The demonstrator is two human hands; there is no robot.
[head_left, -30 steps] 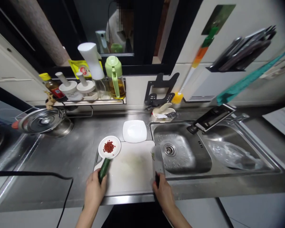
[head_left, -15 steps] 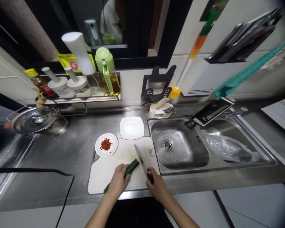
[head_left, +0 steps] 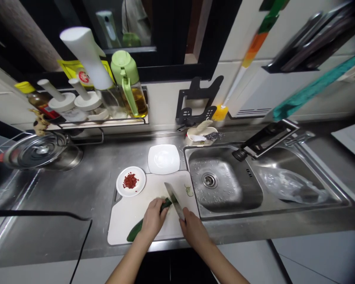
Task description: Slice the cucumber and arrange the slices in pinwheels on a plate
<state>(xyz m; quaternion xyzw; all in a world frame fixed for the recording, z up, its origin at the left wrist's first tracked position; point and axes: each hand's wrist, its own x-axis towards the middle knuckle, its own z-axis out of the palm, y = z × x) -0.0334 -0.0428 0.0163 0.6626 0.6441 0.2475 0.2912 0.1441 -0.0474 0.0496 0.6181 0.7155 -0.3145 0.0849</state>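
My left hand point(head_left: 154, 217) is wrapped round a dark green cucumber point(head_left: 135, 231) that lies slantwise on the white cutting board point(head_left: 121, 221). Its cut end pokes out past my fingers. In my right hand point(head_left: 193, 228) is a kitchen knife point(head_left: 174, 199), the handle mostly hidden by my fingers. The blade points away from me, right beside the cucumber's cut end; whether it touches, I cannot tell. Thin green peel scraps point(head_left: 189, 190) lie on the board's right side. At its far left corner sits a round plate point(head_left: 120, 185) with chopped red pieces point(head_left: 130, 180).
A white square plate point(head_left: 163, 159) stands behind the board. To the right is a steel sink point(head_left: 225, 205) with a faucet point(head_left: 254, 142) and a plastic bag point(head_left: 290, 185). A lidded pot point(head_left: 68, 157) is at left, below a rack of seasonings point(head_left: 106, 124). A black cable point(head_left: 47, 213) crosses the counter.
My left hand has shifted forward along the cucumber, leaving less of its cut end showing. The knife blade has come closer to that end and tilted slightly. The view has shifted a little.
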